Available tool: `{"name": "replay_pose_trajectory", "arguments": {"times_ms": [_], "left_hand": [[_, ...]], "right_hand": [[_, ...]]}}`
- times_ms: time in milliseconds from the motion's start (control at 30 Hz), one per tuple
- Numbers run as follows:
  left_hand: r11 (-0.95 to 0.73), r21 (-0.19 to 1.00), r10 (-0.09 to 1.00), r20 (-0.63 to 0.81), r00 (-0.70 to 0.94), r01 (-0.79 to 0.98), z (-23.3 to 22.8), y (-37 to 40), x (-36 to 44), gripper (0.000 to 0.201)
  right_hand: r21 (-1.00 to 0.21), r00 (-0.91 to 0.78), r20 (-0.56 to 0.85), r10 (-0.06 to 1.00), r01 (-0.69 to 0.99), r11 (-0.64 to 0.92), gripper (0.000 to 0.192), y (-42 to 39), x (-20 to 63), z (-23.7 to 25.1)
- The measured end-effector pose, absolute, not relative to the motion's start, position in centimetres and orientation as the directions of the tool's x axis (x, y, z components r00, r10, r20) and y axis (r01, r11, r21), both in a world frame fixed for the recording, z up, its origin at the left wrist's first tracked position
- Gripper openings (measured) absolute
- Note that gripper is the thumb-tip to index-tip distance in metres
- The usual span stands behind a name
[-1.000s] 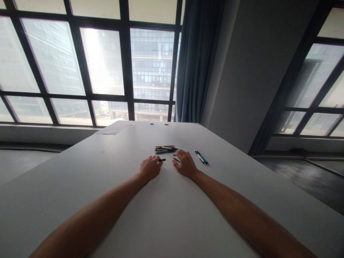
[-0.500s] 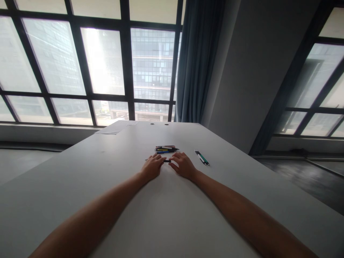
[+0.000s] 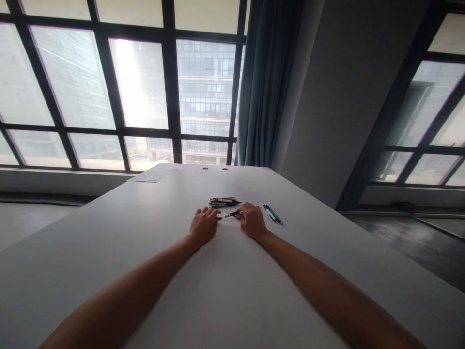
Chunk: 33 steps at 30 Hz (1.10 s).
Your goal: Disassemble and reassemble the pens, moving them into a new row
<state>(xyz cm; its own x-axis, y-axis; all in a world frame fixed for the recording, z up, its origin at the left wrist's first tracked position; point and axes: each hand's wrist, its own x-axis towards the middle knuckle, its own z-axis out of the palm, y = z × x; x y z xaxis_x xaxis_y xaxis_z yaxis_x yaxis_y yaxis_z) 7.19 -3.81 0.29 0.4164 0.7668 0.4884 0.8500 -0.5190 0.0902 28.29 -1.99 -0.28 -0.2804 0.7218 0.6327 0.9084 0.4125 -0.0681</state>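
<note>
A black-and-white pen bridges the gap

Its patterned barrel now lies exposed between the left hand and right hand; half a second ago only a short dark length showed there. The left fingers appear clamped on its left end, the right fingers pinched on its right end, so both hands seem to share control. A dark slim piece shows beneath the right fingers, too small to identify. A pile of pens lies just beyond on the white table.
</note>
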Motion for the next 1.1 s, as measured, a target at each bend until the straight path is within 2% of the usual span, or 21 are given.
{"name": "replay_pose_trajectory", "arguments": {"times_ms": [167,333,900,1033,1100], "left_hand": [[-0.488,0.098,0.789,0.474,0.391,0.867,0.3,-3.9,7.3,0.027],[-0.507,0.078,0.756,0.517,0.4,0.858,0.1,-3.7,7.2,0.029],[-0.509,0.074,0.745,0.537,0.396,0.858,-0.3,-3.4,7.2,0.027],[-0.47,0.06,0.754,0.545,0.366,0.88,-0.6,-3.3,7.2,0.03],[-0.441,0.057,0.763,0.55,0.341,0.896,-0.7,-3.2,7.3,0.034]], "right_hand": [[-0.052,-0.295,0.635,0.714,0.906,0.421,0.009,-1.8,28.4,-0.5],[-0.075,-0.278,0.64,0.716,0.905,0.419,0.006,-2.0,28.2,-0.5],[-0.029,-0.428,0.582,0.692,0.839,0.544,0.012,-3.0,27.6,-0.1],[-0.056,-0.411,0.596,0.69,0.836,0.546,0.015,-2.8,27.7,-0.3],[-0.091,-0.35,0.63,0.693,0.853,0.514,0.015,-2.6,27.9,-0.4]]}}
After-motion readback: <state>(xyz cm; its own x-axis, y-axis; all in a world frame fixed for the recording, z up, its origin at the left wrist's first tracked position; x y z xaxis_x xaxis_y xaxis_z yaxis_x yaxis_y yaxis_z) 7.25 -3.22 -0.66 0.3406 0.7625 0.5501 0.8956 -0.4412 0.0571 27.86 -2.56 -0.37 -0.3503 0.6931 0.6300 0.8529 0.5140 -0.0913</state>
